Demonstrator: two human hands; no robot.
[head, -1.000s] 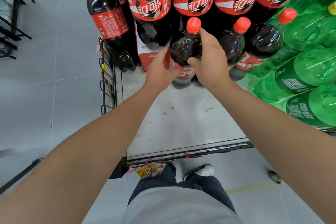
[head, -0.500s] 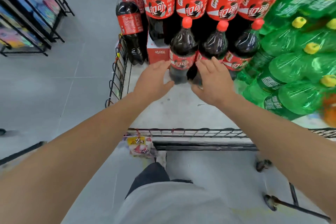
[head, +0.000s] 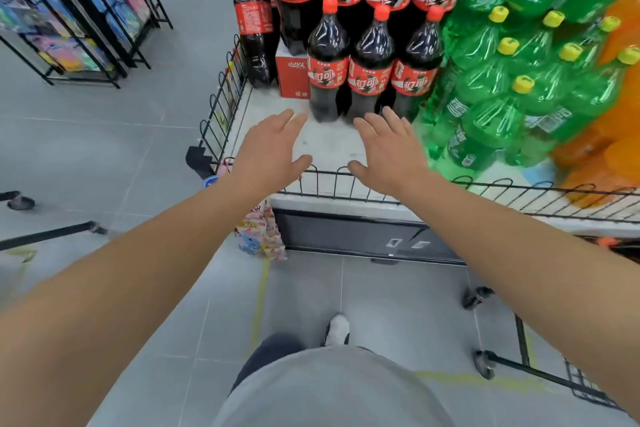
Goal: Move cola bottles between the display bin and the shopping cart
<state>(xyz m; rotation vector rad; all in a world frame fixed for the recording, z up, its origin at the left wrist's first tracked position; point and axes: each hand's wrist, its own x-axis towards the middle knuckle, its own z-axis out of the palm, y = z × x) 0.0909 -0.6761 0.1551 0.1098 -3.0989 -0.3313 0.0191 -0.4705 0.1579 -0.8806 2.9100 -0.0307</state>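
Hands (head: 332,152) empty, apart from cola bottles (head: 372,69)

Green soda bottles (head: 491,94) with yellow caps are standing stacked on the right, with orange bottles (head: 602,146) sitting at the far right. A black wire rack (head: 72,10) of colourful packets is standing far left on the grey tiled floor (head: 104,135). A snack packet (head: 261,229) is hanging near centre.

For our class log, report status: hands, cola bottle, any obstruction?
Left hand and right hand open, empty, above bin floor. Nearest cola bottle upright in display bin, untouched. Only the low wire rail between person and bottles.
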